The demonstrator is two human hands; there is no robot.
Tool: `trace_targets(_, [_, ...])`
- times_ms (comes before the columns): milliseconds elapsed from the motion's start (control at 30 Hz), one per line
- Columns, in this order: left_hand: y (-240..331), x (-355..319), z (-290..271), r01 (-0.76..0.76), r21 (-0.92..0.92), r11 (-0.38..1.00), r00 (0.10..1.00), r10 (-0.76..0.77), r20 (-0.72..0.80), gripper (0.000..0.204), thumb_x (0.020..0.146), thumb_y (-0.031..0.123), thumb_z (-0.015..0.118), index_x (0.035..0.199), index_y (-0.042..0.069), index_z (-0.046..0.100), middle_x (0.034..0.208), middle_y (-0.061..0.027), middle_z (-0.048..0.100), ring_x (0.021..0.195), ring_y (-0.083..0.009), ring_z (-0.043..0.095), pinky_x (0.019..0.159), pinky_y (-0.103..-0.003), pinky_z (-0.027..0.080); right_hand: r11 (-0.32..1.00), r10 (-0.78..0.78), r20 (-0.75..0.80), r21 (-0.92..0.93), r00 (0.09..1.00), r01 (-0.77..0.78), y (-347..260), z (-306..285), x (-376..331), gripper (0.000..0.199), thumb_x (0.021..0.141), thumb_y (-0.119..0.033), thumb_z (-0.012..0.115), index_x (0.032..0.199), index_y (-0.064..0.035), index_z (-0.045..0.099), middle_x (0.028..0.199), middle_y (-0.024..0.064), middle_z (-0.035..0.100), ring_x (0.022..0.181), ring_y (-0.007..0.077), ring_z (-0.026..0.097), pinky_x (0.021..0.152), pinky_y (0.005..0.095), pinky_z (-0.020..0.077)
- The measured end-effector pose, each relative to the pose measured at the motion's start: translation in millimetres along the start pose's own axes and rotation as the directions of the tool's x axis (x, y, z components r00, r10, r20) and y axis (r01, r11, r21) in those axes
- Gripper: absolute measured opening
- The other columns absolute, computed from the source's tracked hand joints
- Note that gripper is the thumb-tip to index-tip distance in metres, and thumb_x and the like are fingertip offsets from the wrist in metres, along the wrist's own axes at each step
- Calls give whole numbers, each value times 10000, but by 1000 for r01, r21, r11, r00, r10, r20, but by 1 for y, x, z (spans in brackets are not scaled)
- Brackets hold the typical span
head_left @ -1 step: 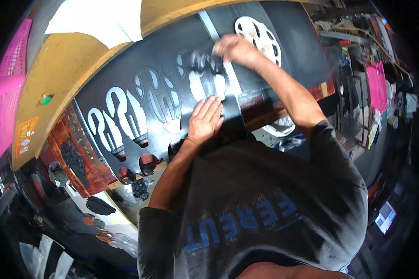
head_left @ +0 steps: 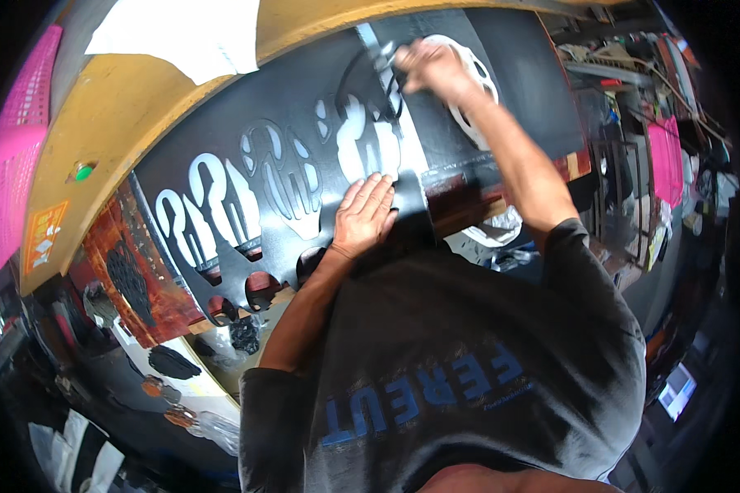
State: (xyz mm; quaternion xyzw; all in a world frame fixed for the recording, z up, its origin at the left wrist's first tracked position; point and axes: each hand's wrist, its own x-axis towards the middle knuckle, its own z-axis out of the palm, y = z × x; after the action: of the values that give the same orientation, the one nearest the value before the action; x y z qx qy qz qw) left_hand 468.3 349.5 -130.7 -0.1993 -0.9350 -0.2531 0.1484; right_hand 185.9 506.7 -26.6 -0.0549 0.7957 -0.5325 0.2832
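Note:
A black sheet [head_left: 304, 90] with rows of cut-out shapes lies on the work surface, pale openings showing through it. My left hand [head_left: 366, 215] rests flat on the sheet, fingers stretched out, just below the largest white opening [head_left: 360, 152]. Raised over the far part of the sheet, my right hand [head_left: 436, 70] is smeared by motion. Its fingers appear closed on a thin black cut-out piece [head_left: 393, 97], looped and blurred. Behind that hand and forearm, a white oval cutting die [head_left: 469, 123] is partly hidden.
A yellow machine beam [head_left: 131, 123] with a green button [head_left: 83, 172] curves along the far left, a white sheet [head_left: 173, 33] on it. Pink baskets stand at the left [head_left: 12, 164] and right [head_left: 666, 160]. Black cut pieces [head_left: 130, 283] lie on the reddish board [head_left: 160, 308].
My right hand has moved up and slightly right, lifting the black cut-out piece away from the large opening and covering more of the white die. My left hand stays on the sheet.

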Motion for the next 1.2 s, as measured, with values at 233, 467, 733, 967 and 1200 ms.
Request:
trace_targets(233, [-1,6,-5,-2,-26,1000,1000,1,-31,411,830,228,816,1179,14,774,1460,-102,678,1390,-271,608,1194,-450,433,895,-399,51,-197,916,401,-75,-36,1,319,1056,-372,727,1106,-61,778,858,-44,711,736,80,675,709,247,546])
trace_targets(467, [5,8,-11,46,-54,997,999,-47,-15,353,830,241,833,1114,39,777,1463,-91,658,1409,-279,583,1200,-470,435,612,-763,-198,88,616,786,-183,-68,-114,190,1062,-207,672,1069,-23,717,914,57,752,745,131,710,671,276,556])
trace_targets(733, [28,-48,-74,431,-378,819,824,-528,-204,132,933,88,753,1032,4,776,1304,-188,697,1264,-359,644,1091,-450,523,894,-419,22,-166,908,416,-113,34,-108,288,1086,-267,686,1229,-25,752,896,28,761,708,81,667,683,251,557])
trace_targets(967, [-6,-116,-98,540,-837,-95,339,-885,319,214,1095,153,623,1255,11,636,990,-46,685,873,-152,717,711,-270,573,866,-500,-84,-69,862,496,-102,72,-118,287,1083,-229,679,1217,10,766,1054,34,787,902,90,674,848,281,554])
trace_targets(1200, [-11,-131,-140,614,-727,308,611,-768,190,198,1023,224,692,1113,52,734,967,-103,779,903,-208,752,829,-357,589,839,-535,70,-72,842,539,-151,192,-135,297,1076,-231,709,1278,-22,771,1043,13,770,863,79,644,787,257,535])
